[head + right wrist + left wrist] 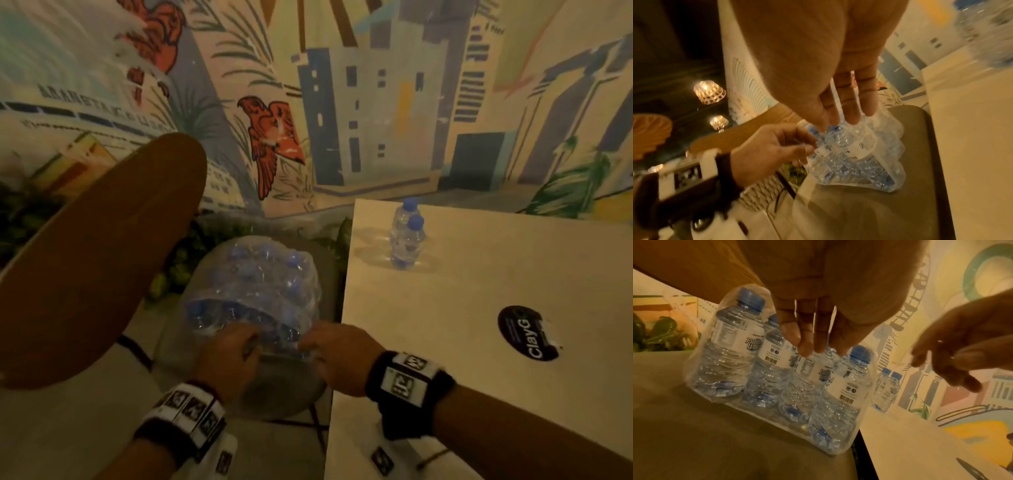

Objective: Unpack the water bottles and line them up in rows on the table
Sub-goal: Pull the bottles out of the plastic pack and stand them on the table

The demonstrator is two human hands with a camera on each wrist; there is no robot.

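A shrink-wrapped pack of small blue-capped water bottles (253, 284) stands on a grey chair seat (270, 394), left of the white table (479, 281). Two loose bottles (407, 240) stand close together at the table's far left. Both hands are at the pack's near edge. My left hand (246, 342) has curled fingers and pinches the plastic wrap (818, 151) by the bottle tops. My right hand (308, 346) reaches down with straight fingers (851, 113), their tips touching the top of the wrap. In the left wrist view the pack (766, 369) shows a row of labelled bottles.
A brown wooden chair back (96, 260) rises on the left. A round black sticker (527, 332) lies on the table near the right. A painted mural wall stands behind. The table's edge runs right beside the chair seat.
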